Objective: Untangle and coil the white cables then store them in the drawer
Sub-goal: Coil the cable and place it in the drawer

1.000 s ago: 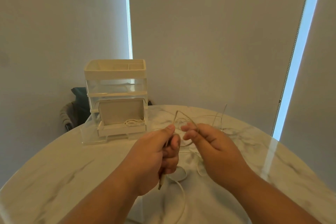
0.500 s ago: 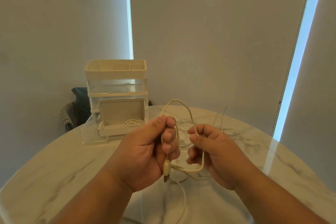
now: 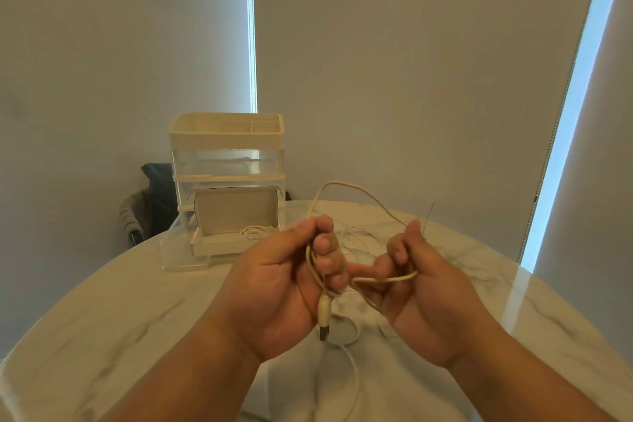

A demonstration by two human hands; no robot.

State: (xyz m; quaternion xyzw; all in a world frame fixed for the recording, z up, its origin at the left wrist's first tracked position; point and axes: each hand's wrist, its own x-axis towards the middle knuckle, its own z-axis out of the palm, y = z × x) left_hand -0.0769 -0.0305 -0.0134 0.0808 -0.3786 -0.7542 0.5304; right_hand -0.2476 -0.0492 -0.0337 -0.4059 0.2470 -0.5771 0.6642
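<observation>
Centre frame, above a marble table (image 3: 102,319): the left hand (image 3: 284,284) grips a white cable (image 3: 346,186), plug dangling below the fist — the right hand (image 3: 421,291), fingers hooked, holds its loop. An open drawer (image 3: 219,247) sits centre left.

Dim, backlit; wide-angle edge warp

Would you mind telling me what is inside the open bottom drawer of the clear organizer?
A small coiled white cable lies in the open drawer, in front of a beige panel. Whatever sits behind that panel is hidden.
</observation>
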